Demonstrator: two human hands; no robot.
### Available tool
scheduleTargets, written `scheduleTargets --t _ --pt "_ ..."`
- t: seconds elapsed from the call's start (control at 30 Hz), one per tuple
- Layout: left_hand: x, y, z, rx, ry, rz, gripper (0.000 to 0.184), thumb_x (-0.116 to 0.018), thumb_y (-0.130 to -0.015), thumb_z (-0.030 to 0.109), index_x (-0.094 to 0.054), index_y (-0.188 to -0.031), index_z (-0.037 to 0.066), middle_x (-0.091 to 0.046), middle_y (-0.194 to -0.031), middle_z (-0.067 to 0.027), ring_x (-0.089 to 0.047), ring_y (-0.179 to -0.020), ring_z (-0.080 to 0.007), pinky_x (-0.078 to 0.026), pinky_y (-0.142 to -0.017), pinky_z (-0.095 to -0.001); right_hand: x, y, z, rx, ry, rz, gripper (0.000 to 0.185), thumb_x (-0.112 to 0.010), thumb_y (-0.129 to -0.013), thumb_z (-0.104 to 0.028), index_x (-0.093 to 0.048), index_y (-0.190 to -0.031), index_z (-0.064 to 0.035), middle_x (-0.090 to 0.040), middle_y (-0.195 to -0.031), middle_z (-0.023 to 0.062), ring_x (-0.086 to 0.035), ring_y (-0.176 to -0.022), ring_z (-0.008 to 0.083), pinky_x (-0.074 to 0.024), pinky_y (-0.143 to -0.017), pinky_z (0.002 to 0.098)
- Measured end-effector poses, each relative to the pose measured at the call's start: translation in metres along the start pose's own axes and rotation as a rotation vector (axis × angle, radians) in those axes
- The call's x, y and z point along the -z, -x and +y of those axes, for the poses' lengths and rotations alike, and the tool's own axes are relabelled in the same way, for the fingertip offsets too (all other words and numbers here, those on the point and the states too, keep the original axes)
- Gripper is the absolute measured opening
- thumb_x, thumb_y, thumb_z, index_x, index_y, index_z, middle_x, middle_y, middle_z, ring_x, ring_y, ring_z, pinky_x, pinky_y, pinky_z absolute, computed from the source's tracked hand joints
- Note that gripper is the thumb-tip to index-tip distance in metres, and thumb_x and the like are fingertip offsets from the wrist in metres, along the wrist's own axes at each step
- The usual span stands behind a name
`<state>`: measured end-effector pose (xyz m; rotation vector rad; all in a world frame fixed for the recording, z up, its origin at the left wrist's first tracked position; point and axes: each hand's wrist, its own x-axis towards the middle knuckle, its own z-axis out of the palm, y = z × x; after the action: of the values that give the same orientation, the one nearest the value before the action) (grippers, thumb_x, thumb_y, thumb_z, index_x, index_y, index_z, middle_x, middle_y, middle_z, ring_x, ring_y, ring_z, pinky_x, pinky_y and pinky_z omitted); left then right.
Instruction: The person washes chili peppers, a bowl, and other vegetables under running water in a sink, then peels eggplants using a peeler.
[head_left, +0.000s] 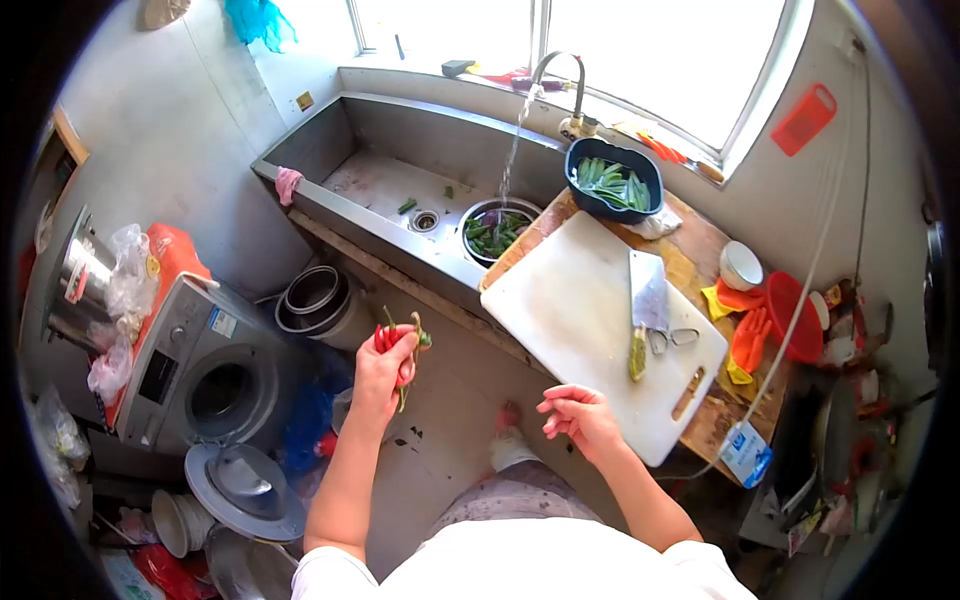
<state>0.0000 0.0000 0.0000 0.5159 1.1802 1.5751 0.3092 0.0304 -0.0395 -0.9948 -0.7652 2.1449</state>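
My left hand (378,378) is closed around a small bunch of red and green chili peppers (408,372), held above the floor in front of the sink. Loosely curled with fingers apart, my right hand (582,415) has nothing in it and hovers by the near edge of a white cutting board (570,270). On that board lies a cleaver (648,295) with a greenish handle. Water runs from the tap (577,100) into a metal pot (470,215) of green vegetables in the sink (385,195).
A dark blue basin (645,165) of cut green pieces sits behind the board. Orange gloves (750,340), a white bowl (740,265) and a red lid-like dish (793,318) stand to the right. A washing machine (170,350) with its door open and nested buckets (318,300) are on the left.
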Motion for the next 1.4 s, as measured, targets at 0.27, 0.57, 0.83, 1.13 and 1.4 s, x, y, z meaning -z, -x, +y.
scheduleTargets --t 0.27,0.57,0.83,1.13,1.4 --pt "-0.026 -0.2 0.058 -0.068 -0.381 0.054 0.009 -0.068 -0.082 0.004 -0.062 -0.088 0.004 -0.056 -0.064 0.0011 -0.045 -0.045 -0.0049 -0.035 -0.04 -0.0197 -0.027 -0.168 -0.06 0.09 -0.134 0.088 0.014 -0.051 -0.088 -0.001 -0.062 -0.097 0.0012 -0.064 -0.077 0.0107 -0.062 -0.058 0.0171 -0.0519 -0.053 0.0285" --pt "0.077 -0.453 0.057 -0.433 -1.258 0.109 0.032 -0.07 -0.077 0.01 -0.064 -0.108 0.003 -0.064 -0.077 -0.0029 -0.058 -0.058 -0.0122 -0.047 -0.049 -0.0252 -0.053 -0.282 -0.115 0.074 0.068 0.238 0.011 -0.059 -0.089 -0.009 -0.065 -0.092 -0.0008 -0.056 -0.063 0.0011 -0.05 -0.049 0.0079 -0.042 -0.045 0.0215" --pt "0.093 -0.584 0.04 0.38 -0.305 -0.041 0.028 -0.066 -0.087 0.031 -0.055 -0.08 0.007 -0.045 -0.053 0.0043 -0.036 -0.037 -0.0052 -0.028 -0.034 -0.022 -0.075 -0.378 -0.152 0.232 -0.046 0.442 0.017 -0.05 -0.086 0.0 -0.063 -0.096 0.0033 -0.065 -0.077 0.0093 -0.064 -0.067 0.0167 -0.056 -0.064 0.0298" --pt "-0.098 -0.552 -0.014 0.775 0.064 -0.586 0.012 -0.05 -0.095 0.017 -0.049 -0.1 0.005 -0.051 -0.069 -0.0031 -0.042 -0.045 -0.0088 -0.031 -0.036 -0.0223 -0.106 -0.519 -0.189 0.241 -0.134 0.51 0.033 -0.053 -0.093 -0.024 -0.053 -0.122 -0.0058 -0.062 -0.1 0.0066 -0.061 -0.081 0.0154 -0.0518 -0.069 0.0278" --pt "-0.149 -0.564 -0.062 -0.171 -0.56 -0.414 0.028 -0.045 -0.096 0.025 -0.054 -0.085 0.001 -0.051 -0.078 -0.0125 -0.054 -0.075 -0.029 -0.042 -0.069 -0.0415 -0.102 -0.565 -0.179 0.376 -0.379 0.572 0.039 -0.041 -0.097 -0.043 -0.058 -0.102 -0.0081 -0.063 -0.096 0.0076 -0.061 -0.086 0.0219 -0.0504 -0.076 0.0352"
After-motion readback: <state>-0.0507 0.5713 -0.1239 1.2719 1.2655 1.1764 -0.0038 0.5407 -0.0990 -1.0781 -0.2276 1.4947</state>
